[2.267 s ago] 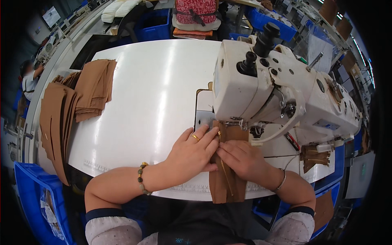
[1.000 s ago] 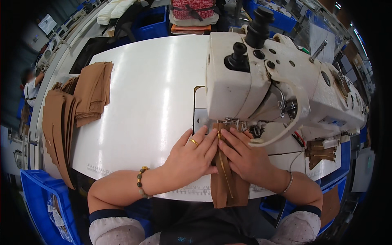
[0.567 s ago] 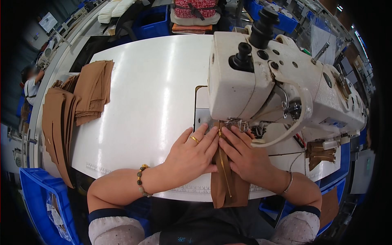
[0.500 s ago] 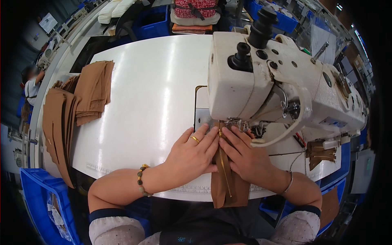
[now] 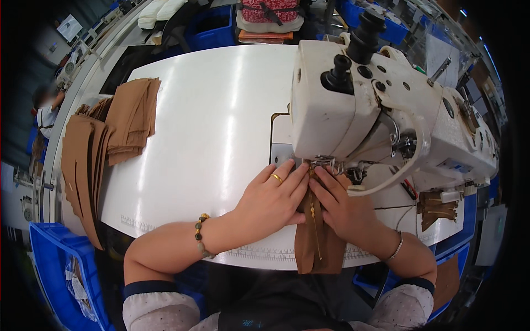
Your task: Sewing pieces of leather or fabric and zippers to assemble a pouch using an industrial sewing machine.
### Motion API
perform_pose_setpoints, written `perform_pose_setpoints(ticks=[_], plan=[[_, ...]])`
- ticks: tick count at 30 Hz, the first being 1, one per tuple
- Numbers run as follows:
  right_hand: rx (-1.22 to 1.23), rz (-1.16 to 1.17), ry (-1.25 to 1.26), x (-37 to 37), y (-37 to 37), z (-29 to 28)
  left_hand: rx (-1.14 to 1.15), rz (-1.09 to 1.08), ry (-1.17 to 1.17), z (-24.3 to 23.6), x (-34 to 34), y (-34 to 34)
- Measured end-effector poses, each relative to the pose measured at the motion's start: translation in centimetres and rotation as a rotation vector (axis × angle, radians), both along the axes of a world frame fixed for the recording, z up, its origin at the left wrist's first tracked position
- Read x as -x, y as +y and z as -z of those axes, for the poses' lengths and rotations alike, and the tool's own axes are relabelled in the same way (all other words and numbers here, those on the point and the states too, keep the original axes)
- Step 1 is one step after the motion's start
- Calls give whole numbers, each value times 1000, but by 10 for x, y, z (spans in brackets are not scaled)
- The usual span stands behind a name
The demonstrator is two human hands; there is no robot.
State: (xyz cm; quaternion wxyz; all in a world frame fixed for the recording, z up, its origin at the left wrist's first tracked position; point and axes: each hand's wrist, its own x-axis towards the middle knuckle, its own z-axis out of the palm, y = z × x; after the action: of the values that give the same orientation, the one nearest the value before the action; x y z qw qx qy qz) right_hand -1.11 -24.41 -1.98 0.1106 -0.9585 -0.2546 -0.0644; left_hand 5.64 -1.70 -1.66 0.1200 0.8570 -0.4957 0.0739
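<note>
A brown fabric piece (image 5: 331,255) with a brass-toothed zipper (image 5: 315,223) down its middle lies under the head of a white sewing machine (image 5: 326,118). Its lower end hangs past the table's front edge. My left hand (image 5: 273,196), wearing a gold ring, rests flat on the left side of the fabric, fingers stretched toward the presser foot (image 5: 321,164). On the right side, my right hand (image 5: 346,205) lies flat with its fingers extended, close beside the zipper. The fingertips of both hands nearly meet in front of the foot, and the needle point cannot be made out.
Stacks of brown fabric pieces (image 5: 131,118) lie at the table's left, some drooping over its edge (image 5: 83,171). Blue bins (image 5: 63,270) stand lower left and behind the table. Small brown zippered pieces (image 5: 437,209) lie right of the machine. A person (image 5: 47,113) sits far left.
The fabric has slid slightly farther under the machine, with both hands moving forward along with it. The whole view has shifted a little, so the machine and stacks appear farther right.
</note>
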Motion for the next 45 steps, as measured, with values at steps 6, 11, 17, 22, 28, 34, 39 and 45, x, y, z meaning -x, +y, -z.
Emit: perform_pose_setpoints(ticks=[6, 11, 17, 22, 28, 34, 39, 45], plan=[[11, -23, -33, -3, 0, -3, 21, 2, -4, 2, -1, 0], [22, -34, -52, -1, 3, -6, 56, 13, -32, 2, 3, -1], [136, 8, -126, 20, 7, -5, 147, 183, -176, 8, 33, 2], [24, 7, -148, 61, 19, -4, 224, 226, -191, 9, 50, 16], [-169, -187, -258, 103, 33, 12, 267, 82, -17, 6, 81, 27], [-89, -277, -448, 106, 33, 26, 249, 7, -123, 9, 107, 22], [-95, -256, -436, 108, 35, 22, 312, -58, -81, 12, 112, 19], [-117, -297, -454, 106, 33, 22, 342, -31, -96, 14, 115, 23]])
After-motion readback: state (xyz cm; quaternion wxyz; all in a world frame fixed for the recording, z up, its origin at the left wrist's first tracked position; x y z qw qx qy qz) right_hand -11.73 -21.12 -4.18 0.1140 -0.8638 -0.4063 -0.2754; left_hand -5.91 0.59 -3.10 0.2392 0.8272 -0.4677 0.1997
